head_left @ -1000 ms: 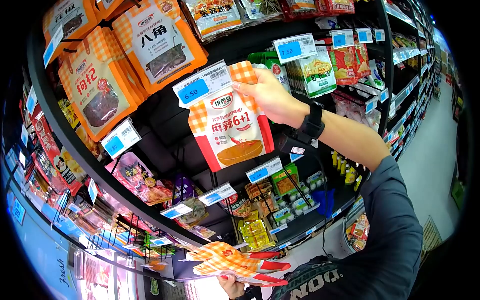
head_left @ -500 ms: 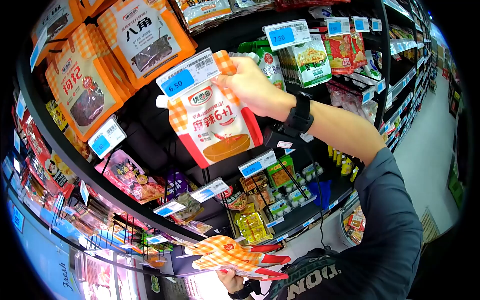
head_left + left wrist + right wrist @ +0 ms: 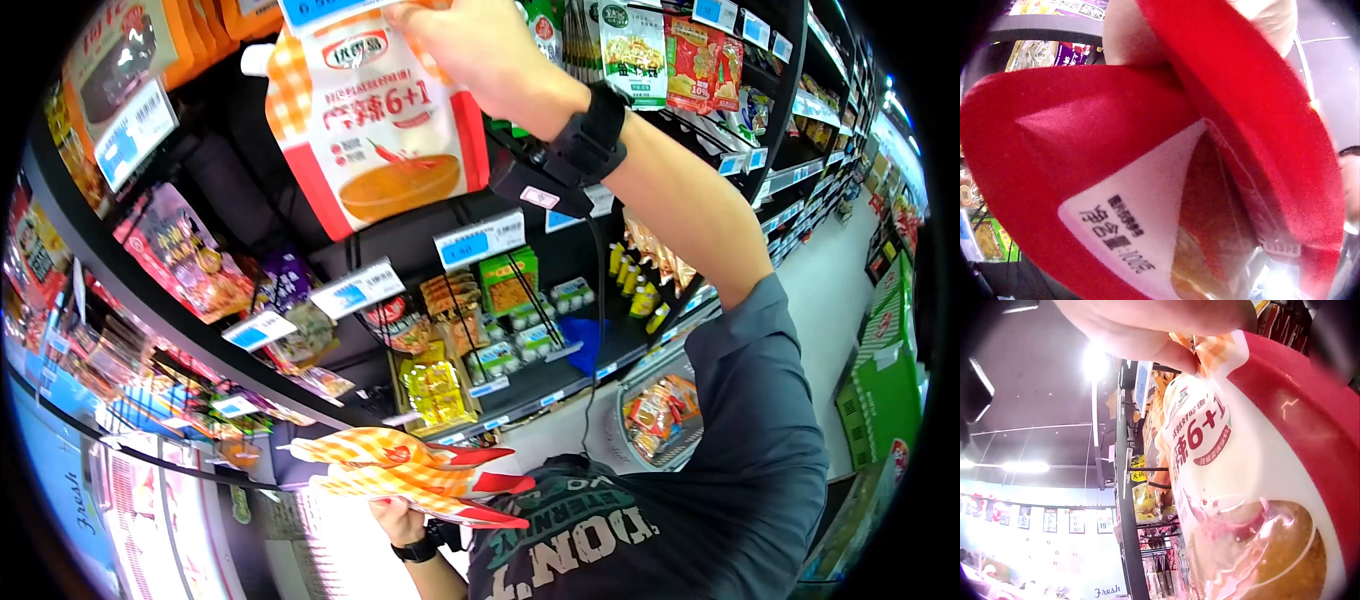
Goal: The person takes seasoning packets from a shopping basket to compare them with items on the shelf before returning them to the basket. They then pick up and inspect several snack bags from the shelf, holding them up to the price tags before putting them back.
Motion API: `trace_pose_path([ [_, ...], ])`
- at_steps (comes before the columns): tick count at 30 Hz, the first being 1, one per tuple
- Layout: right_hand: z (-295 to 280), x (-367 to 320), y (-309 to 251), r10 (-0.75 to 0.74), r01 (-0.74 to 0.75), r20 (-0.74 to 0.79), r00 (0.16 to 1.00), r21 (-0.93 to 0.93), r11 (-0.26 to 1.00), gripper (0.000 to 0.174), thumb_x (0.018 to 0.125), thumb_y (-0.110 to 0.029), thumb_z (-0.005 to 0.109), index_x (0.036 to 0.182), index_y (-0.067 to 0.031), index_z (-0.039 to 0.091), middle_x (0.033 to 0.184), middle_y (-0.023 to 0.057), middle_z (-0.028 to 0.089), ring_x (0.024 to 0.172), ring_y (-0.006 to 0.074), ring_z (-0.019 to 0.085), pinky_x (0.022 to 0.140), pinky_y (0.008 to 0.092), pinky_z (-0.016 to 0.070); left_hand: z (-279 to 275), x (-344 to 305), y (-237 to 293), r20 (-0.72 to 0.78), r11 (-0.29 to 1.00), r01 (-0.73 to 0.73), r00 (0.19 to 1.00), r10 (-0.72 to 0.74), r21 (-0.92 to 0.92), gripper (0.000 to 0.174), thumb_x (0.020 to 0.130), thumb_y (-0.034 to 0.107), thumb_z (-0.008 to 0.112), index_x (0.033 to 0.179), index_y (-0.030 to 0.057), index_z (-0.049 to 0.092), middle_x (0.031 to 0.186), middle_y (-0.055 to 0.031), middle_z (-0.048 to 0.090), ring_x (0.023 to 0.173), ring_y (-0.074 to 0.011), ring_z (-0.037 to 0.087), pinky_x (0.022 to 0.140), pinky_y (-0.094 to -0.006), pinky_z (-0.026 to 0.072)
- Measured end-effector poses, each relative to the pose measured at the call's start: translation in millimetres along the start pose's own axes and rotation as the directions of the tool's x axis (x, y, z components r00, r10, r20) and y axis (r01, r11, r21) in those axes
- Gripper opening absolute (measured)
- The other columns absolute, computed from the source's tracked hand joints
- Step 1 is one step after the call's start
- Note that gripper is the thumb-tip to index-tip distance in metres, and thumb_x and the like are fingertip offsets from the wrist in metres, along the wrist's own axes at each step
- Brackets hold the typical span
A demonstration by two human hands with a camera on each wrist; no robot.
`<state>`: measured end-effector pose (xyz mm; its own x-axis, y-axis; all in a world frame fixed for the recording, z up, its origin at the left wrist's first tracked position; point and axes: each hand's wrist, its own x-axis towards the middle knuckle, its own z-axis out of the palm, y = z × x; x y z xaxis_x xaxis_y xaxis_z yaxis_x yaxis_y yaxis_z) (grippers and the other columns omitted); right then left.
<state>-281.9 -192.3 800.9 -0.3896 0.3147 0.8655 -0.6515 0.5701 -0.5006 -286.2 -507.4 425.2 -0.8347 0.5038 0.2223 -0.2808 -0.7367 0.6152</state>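
Observation:
My right hand [image 3: 490, 62] pinches the upper edge of a red, white and orange-checked pouch [image 3: 375, 140], which hangs upright below a blue price tag [image 3: 318, 12] at the shelf front. In the right wrist view the thumb and fingers lie over the checked top of that pouch [image 3: 1235, 462]. Lower down, my left hand [image 3: 398, 520] grips several similar pouches [image 3: 400, 470] fanned out in front of the body. Red lower ends of the held pouches [image 3: 1085, 119] fill the left wrist view, with part of the left hand [image 3: 1132, 34] behind them.
Metal hooks and price tags [image 3: 358, 288] project from the dark shelf. Yellow packets [image 3: 432, 385] and a pink packet [image 3: 185, 255] are below the raised pouch. A grey basket [image 3: 610, 425] with packets stands beside the body. A cable [image 3: 597, 330] hangs from the right wrist. Green crates [image 3: 885, 350] line the aisle.
The view has shifted closer and downward, so the raised pouch and price tag appear larger and higher. Both hands keep their hold, and the pouch's spout now shows at its upper left.

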Motion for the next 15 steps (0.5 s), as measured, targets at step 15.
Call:
trace_pose_path([
  [15,-7.2,-1.2,11.2,0.122,-0.136,-0.085,0.989,-0.189,0.973,0.021,0.085,-0.003,0.055,0.105,0.0015,0.057,0.098,0.009,0.062,0.083,0.0123,0.058,0.072,0.0262,0.0467,-11.5,-15.4,-3.4,0.013,0.999,0.013,1.0,-0.013,-0.049,0.065,0.071,0.011,0.069,0.124,-0.0044,0.035,0.117,-0.0182,0.052,0.103,-0.0292,0.055,0.091,-0.042,0.0443],
])
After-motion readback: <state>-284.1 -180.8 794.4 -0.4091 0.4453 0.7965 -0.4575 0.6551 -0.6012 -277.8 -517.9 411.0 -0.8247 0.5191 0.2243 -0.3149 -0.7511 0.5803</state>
